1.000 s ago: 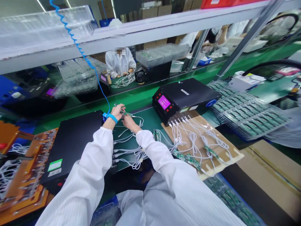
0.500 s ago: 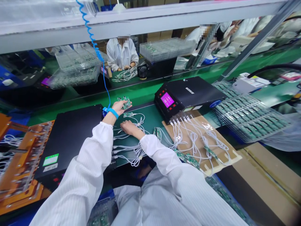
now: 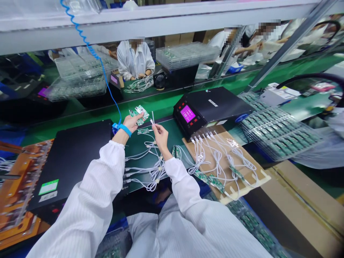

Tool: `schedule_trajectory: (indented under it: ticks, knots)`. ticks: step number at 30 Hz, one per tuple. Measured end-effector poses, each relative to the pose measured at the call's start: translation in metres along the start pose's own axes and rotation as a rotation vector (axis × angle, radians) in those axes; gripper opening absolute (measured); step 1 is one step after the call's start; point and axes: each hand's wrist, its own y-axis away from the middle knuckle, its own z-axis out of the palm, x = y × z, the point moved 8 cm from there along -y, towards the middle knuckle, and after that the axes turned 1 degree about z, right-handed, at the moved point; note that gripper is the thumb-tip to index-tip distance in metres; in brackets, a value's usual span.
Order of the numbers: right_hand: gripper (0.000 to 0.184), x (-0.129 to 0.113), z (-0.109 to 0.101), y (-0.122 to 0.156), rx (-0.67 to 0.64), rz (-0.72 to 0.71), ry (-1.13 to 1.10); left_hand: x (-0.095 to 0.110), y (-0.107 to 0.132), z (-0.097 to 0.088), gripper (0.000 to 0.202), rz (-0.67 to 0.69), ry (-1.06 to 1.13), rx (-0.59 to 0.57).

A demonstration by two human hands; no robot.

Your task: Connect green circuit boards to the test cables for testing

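My left hand point(image 3: 131, 122), with a blue wrist strap point(image 3: 124, 128) on a coiled blue cord, holds a small fan of green circuit boards point(image 3: 139, 114) above the dark green mat point(image 3: 139, 148). My right hand point(image 3: 160, 133) pinches the plug end of a white cable point(image 3: 152, 118) and lifts it just right of those boards. Another small board point(image 3: 143, 131) lies on the mat between the hands, plugged into a white cable. Several more white cables point(image 3: 150, 168) trail across the mat toward me.
A black tester with a pink screen point(image 3: 188, 115) stands to the right, its white cables and boards spread on a cardboard sheet point(image 3: 258, 175). A flat black box point(image 3: 72, 157) lies left. Clear trays of boards point(image 3: 279, 130) sit far right. Other workers sit across the green belt.
My right hand has risen from the cables on the mat, bringing a white cable end up beside the boards. My left hand stays raised with the boards.
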Motion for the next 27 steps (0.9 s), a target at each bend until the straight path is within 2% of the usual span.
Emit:
schedule_trajectory:
  ticks: [7, 17, 27]
  knots:
    - [0.044, -0.001, 0.011, 0.003, 0.007, 0.034, -0.017, -0.002, -0.005, -0.003, 0.037, 0.017, -0.046, -0.009]
    - [0.045, -0.006, 0.011, 0.002, 0.041, 0.018, -0.025, 0.002, 0.002, 0.006, 0.027, 0.037, -0.027, -0.031]
    - [0.046, -0.006, 0.011, 0.0, -0.033, 0.03, 0.063, 0.005, 0.004, 0.004, 0.03, 0.111, -0.092, -0.036]
